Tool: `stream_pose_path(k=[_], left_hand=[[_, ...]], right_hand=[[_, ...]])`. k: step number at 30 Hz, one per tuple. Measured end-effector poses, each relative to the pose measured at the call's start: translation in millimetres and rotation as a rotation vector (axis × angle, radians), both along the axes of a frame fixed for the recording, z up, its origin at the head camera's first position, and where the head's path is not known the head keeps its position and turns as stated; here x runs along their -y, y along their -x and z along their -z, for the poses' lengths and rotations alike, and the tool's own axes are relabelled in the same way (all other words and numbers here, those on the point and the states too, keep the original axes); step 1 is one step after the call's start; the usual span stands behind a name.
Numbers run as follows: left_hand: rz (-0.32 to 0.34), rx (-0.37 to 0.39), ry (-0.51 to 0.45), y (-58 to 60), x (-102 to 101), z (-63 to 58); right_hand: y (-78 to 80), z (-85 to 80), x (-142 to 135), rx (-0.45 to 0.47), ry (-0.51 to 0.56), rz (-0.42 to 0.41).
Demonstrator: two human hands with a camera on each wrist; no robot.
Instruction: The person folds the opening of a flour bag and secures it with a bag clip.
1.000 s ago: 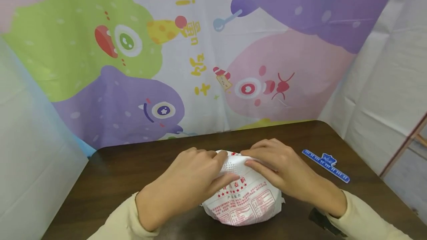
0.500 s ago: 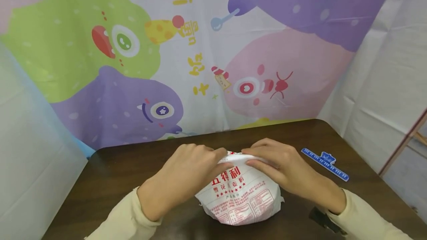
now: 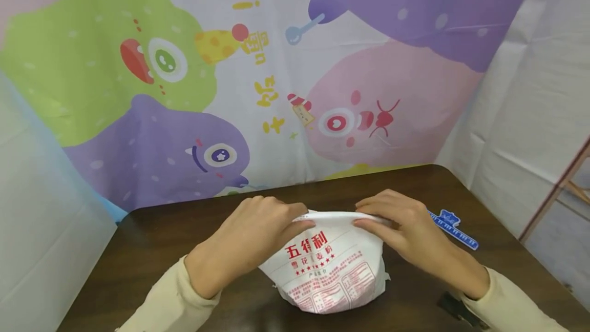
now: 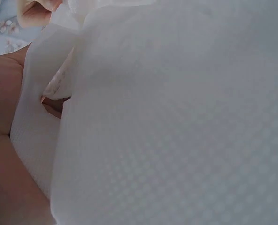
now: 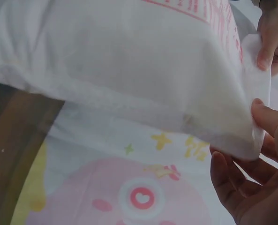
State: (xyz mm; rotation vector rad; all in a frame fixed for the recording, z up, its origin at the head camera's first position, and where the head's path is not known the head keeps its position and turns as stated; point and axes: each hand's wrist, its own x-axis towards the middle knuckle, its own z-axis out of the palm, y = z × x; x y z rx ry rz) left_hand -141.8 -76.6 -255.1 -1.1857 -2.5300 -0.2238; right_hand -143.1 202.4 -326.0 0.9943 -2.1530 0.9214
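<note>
A white flour bag (image 3: pixel 329 265) with red Chinese print stands on the dark table, its top edge folded into a flat band. My left hand (image 3: pixel 258 242) pinches the left end of that fold between thumb and fingers. At the right end, my right hand (image 3: pixel 403 229) grips the same fold, thumb in front and fingers behind. In the right wrist view the right hand (image 5: pixel 256 164) holds a corner of the bag (image 5: pixel 129 70), with the left hand (image 5: pixel 272 40) farther along the fold. White bag material (image 4: pixel 176 117) fills most of the left wrist view, hiding the left fingertips.
A blue bag clip (image 3: pixel 454 229) with a piano-key pattern lies on the table (image 3: pixel 184 260) behind the right hand. A dark object (image 3: pixel 456 309) sits partly under the right sleeve. A cartoon-printed cloth (image 3: pixel 276 158) hangs behind the table; white cloth hangs at both sides.
The bag's top has been folded down into a band, uncovering the large red characters. My hands have moved apart along it, the right one shifting right and partly covering the blue clip.
</note>
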Motion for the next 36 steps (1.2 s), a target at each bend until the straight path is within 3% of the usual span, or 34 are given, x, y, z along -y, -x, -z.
stream_pose_path(k=[6, 16, 25, 31, 36], left_hand=[[0.002, 0.001, -0.013, 1.8, 1.2, 1.3], [0.018, 0.011, -0.031, 4.7, 2.8, 3.2], [0.038, -0.006, -0.030, 5.7, 4.9, 5.0], [0.075, -0.051, -0.011, 6.0, 4.5, 5.3], [0.094, -0.012, -0.022, 10.0, 6.8, 4.8]], right_hand=[[-1.9, 4.5, -8.3, 0.032, 0.006, 0.013], [-3.8, 10.2, -17.9, -0.031, 0.031, -0.010], [-4.9, 13.6, -21.5, -0.030, 0.035, -0.038], [-3.8, 18.8, -20.6, -0.084, 0.103, -0.062], [-2.2, 25.0, -19.1, -0.059, 0.147, -0.075]])
